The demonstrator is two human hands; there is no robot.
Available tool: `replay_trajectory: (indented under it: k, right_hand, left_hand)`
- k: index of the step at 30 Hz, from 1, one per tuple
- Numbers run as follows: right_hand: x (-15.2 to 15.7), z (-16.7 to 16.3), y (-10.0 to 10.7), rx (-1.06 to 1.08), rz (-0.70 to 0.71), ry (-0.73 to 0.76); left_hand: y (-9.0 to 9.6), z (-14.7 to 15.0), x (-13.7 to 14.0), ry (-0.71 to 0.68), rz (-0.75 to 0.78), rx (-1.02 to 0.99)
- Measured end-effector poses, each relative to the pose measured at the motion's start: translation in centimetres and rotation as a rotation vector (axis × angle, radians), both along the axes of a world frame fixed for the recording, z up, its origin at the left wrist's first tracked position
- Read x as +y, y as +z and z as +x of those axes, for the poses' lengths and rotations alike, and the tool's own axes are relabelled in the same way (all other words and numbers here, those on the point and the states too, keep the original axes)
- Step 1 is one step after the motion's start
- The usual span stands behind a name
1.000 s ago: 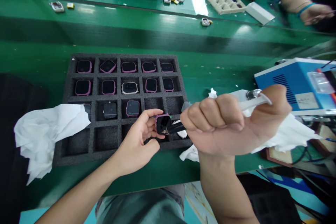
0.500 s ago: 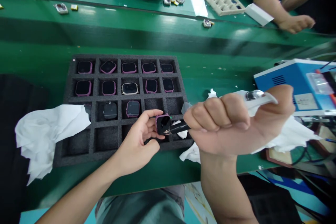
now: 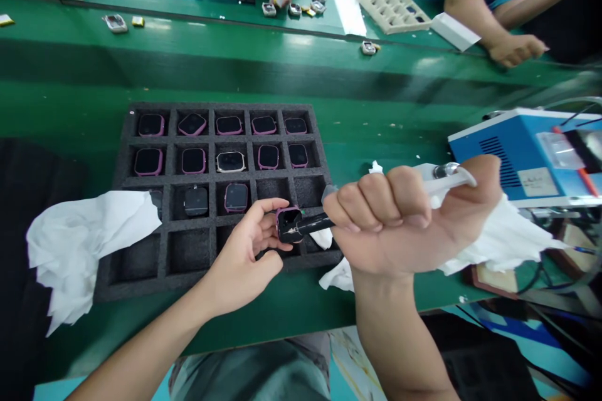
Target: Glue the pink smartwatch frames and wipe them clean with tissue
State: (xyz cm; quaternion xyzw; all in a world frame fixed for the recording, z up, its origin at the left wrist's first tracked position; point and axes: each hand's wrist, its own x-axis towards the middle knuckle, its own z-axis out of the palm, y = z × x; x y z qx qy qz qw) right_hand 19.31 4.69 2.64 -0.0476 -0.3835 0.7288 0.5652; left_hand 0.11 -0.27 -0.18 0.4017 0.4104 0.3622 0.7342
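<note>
The purple watch [image 3: 288, 224] is in your left hand [image 3: 247, 257], above the near right part of the dark foam tray [image 3: 125, 150]. The fingers of that hand are curled around the watch's left side and hold it, with its black face turned up. Your right hand [image 3: 399, 225] is shut tight around a black tube [image 3: 313, 223], and its thumb is at the end of the white plunger [image 3: 451, 182]. The tube's thin tip is at the right side of the watch face; you cannot tell if they touch. More watches sit in the tray's little boxes. The tray lies on the green counter [image 3: 263, 313]. A crumpled white cloth [image 3: 89, 232] covers its left edge, and a blue machine [image 3: 498, 144] stands to your right.
</note>
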Motion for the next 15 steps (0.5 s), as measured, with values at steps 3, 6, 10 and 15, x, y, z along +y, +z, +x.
replay_trajectory:
  k: [3, 6, 10, 15]
  right_hand:
    - [-0.3, -0.3, 0.3, -0.013, -0.049, -0.019]
    - [-0.9, -0.6, 0.8, -0.013, -0.128, -0.058]
    - [-1.2, -1.0, 1.3, -0.025, -0.188, -0.094]
    - [-0.9, -0.8, 1.0, -0.023, -0.130, -0.046]
  left_hand:
    - [0.0, 0.0, 0.0, -0.004, -0.005, 0.005]
    - [0.1, 0.1, 0.0, -0.003, -0.012, 0.004]
    - [0.2, 0.1, 0.0, 0.002, -0.014, -0.004]
    - [0.1, 0.1, 0.0, 0.006, -0.013, -0.006]
